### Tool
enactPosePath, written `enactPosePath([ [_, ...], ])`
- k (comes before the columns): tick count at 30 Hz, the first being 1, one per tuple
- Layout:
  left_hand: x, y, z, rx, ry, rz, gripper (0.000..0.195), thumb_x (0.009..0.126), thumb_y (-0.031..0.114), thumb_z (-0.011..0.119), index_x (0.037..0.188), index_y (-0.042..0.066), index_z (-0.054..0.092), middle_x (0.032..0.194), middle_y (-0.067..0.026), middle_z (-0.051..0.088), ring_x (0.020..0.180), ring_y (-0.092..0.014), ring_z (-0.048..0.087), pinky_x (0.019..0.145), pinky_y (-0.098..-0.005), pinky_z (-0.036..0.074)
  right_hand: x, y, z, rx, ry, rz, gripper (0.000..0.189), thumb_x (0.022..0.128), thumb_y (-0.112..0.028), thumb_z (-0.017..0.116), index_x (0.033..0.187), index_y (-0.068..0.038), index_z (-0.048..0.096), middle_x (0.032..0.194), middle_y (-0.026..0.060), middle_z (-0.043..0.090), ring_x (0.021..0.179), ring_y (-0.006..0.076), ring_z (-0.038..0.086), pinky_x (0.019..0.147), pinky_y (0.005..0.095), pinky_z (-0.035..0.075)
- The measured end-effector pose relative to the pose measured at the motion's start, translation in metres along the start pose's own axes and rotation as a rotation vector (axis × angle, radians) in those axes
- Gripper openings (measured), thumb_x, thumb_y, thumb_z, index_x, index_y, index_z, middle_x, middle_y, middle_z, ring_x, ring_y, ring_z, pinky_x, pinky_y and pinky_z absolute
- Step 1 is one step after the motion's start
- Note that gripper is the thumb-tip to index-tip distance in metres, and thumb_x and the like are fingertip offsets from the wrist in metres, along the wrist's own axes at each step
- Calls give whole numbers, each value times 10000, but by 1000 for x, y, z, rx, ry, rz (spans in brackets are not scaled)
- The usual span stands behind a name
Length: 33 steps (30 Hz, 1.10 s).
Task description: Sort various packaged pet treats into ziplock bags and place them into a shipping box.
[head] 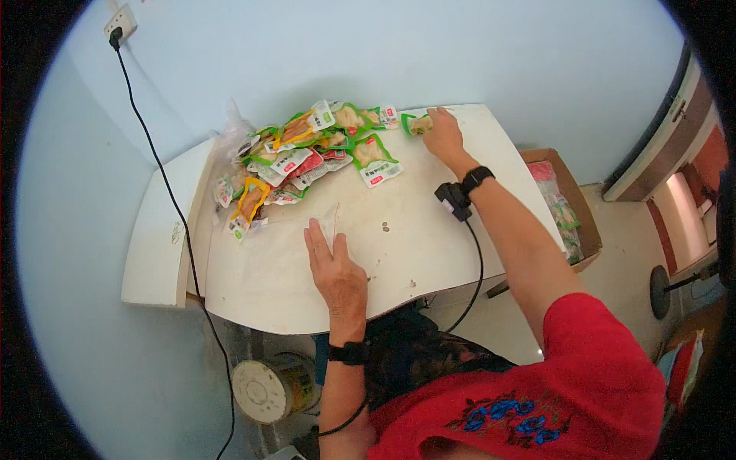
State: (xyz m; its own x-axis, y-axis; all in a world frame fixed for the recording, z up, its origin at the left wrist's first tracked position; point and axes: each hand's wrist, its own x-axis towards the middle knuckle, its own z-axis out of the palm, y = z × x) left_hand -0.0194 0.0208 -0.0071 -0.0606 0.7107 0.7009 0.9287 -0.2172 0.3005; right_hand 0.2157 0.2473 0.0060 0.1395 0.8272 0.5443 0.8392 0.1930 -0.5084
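My right hand (444, 138) is at the back right of the white table (402, 253), with its fingers on a green-edged food packet (415, 125); whether they grip it is hard to tell. My left hand (336, 267) lies near the front, fingers apart, on the edge of a clear plastic bag (276, 253) that is flat on the table. Behind it, to the left, is a heap of sealed food packets (299, 155) with green, yellow and red edges. One green-edged packet (374, 158) lies at the heap's right side.
A cardboard box (589, 230) holding more packets stands on the floor to the right. A black cable (144, 126) hangs from a wall socket (121, 26) across the table's left side. A black device (454, 201) with a cable is by my right wrist. A bucket (261, 391) stands below.
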Motion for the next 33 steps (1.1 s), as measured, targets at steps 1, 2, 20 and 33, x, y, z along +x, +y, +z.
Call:
enactPosePath([
  [1,0,-1,0,-12,19,-21,265,742,-107,527,988,-41,599,1382,-284,408,1249,-473,431,1000,-473,439,-1,0,2,-161,86,-118,298,780,-65,603,1073,-34,648,1103,173,617,1036,360,588,918,389,478],
  [2,0,-2,1,-17,19,-24,265,742,-107,527,988,-41,599,1382,-284,408,1249,-473,431,1000,-473,439,-2,4,6,-323,171,-237,336,773,-67,611,1107,-34,626,1125,165,601,1043,371,580,920,397,476],
  [20,0,-1,1,-120,42,-15,384,663,-173,492,993,-16,610,1396,-270,404,1287,-441,404,1056,-450,393,-35,-12,-62,-93,-638,49,601,638,-463,753,954,38,653,884,211,665,739,290,628,676,382,511],
  [33,-2,-4,-3,-105,64,-20,476,737,-106,479,1207,-47,531,1377,-265,420,1273,-458,395,1054,-487,368,-66,-47,-91,647,-621,248,267,724,-115,772,854,-24,557,755,69,624,622,139,595,515,267,477],
])
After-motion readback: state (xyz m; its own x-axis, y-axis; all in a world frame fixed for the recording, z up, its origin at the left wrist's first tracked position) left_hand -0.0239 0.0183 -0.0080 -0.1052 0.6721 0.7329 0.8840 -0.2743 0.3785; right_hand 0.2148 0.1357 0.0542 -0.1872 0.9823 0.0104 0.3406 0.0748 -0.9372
